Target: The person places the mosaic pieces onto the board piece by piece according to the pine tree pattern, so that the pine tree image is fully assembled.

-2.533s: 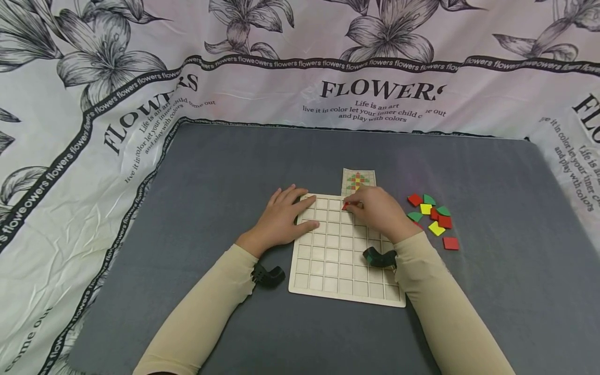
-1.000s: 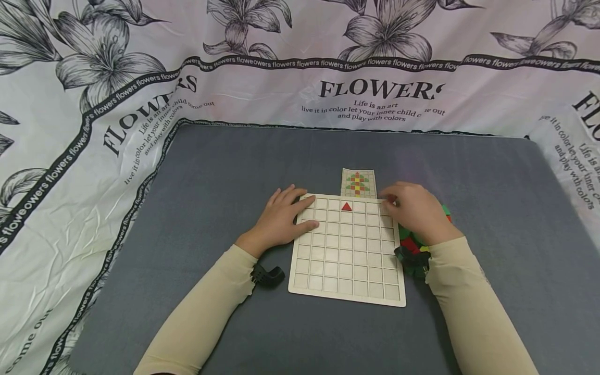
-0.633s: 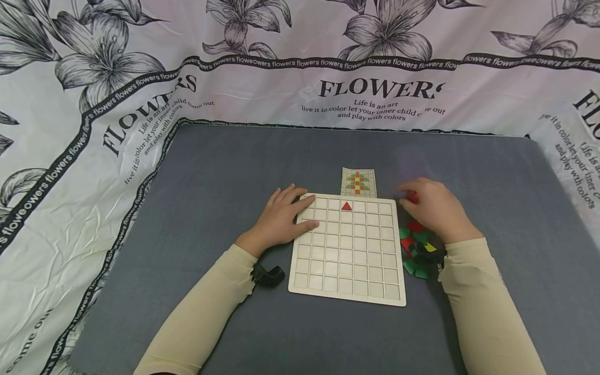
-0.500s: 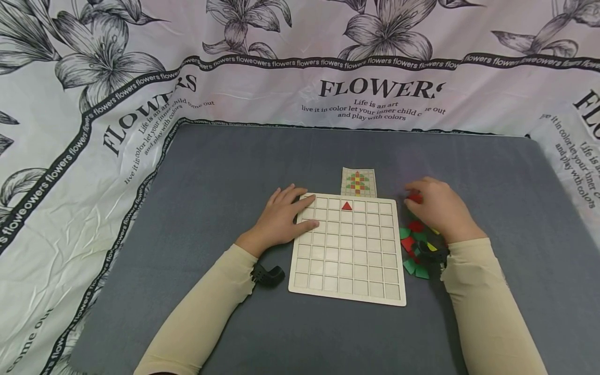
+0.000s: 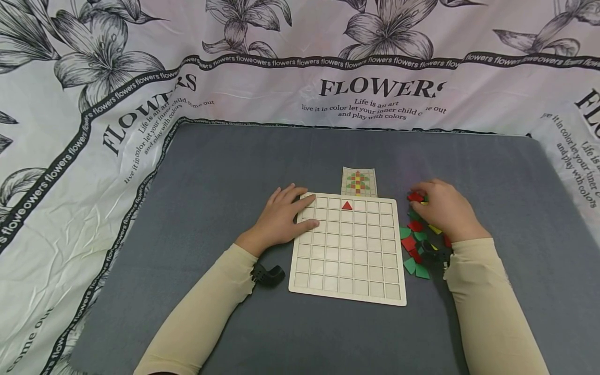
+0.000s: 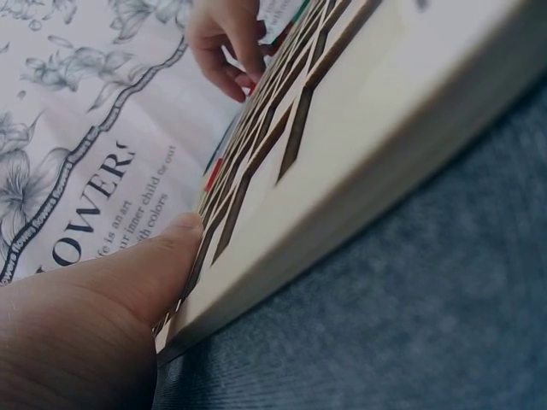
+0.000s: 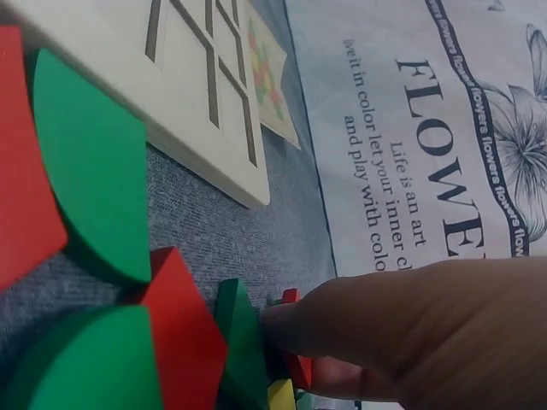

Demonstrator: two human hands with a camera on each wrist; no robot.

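My left hand (image 5: 276,219) rests with spread fingers on the upper left corner of a pale wooden grid board (image 5: 323,285). In the left wrist view its thumb (image 6: 162,256) lies along the board's edge. One red triangle tile (image 5: 347,205) sits in a top-row cell. Beyond the board's right edge, my right hand (image 5: 445,208) bends its thumb and fingers around a red tile (image 5: 414,197) at the far end of the loose pile. The right wrist view shows the thumb (image 7: 316,316) against that tile, a green tile (image 7: 242,342) close beside it.
A small pattern card (image 5: 358,181) with a coloured tree design lies partly under the board's far edge. Several red, green and yellow tiles (image 5: 409,243) lie right of the board. The grey table (image 5: 234,166) ends at a flower-printed sheet (image 5: 281,94).
My right hand has left the board and moved right to the tile pile. The red triangle it held now lies in its cell. My left hand has stayed put.
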